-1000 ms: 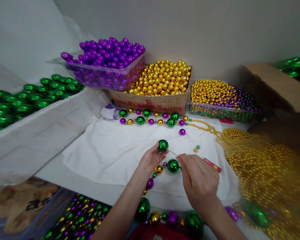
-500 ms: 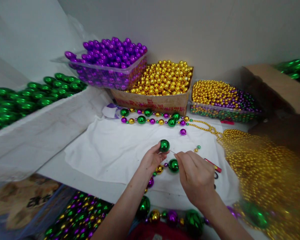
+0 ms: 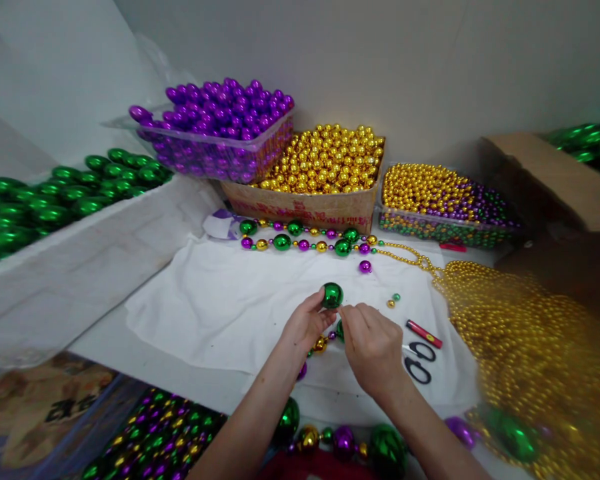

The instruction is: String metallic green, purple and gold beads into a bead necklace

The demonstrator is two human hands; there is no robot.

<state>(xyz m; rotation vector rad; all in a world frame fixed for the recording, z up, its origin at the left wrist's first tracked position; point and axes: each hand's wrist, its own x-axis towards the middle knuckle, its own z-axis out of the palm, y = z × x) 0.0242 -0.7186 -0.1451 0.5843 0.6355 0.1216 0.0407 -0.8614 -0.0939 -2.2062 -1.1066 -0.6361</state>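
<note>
My left hand [image 3: 305, 323] is closed on a large shiny green bead [image 3: 333, 295], with the thumb and fingers around its left and lower sides. My right hand [image 3: 373, 343] is pinched just below and right of that bead, its fingertips almost at my left fingers. The thin thread in its pinch is barely visible now. Under my hands runs a strand of green, gold and purple beads [image 3: 320, 344], partly hidden. Black-handled scissors [image 3: 419, 363] and a red lighter [image 3: 424, 333] lie right of my right hand on the white cloth [image 3: 220, 307].
A finished-looking bead strand [image 3: 282, 242] and a loose purple bead [image 3: 365, 267] lie farther back. Behind stand a purple-bead tub [image 3: 260, 143], a gold-bead carton [image 3: 300, 207] and a small-bead tub [image 3: 450, 227]. Gold bead chains [image 3: 525, 340] pile at right; green beads [image 3: 65, 193] fill a box at left.
My right hand has moved left, up against the green bead and my left fingers, closing the gap where the thread showed. The scissors and lighter are now uncovered.
</note>
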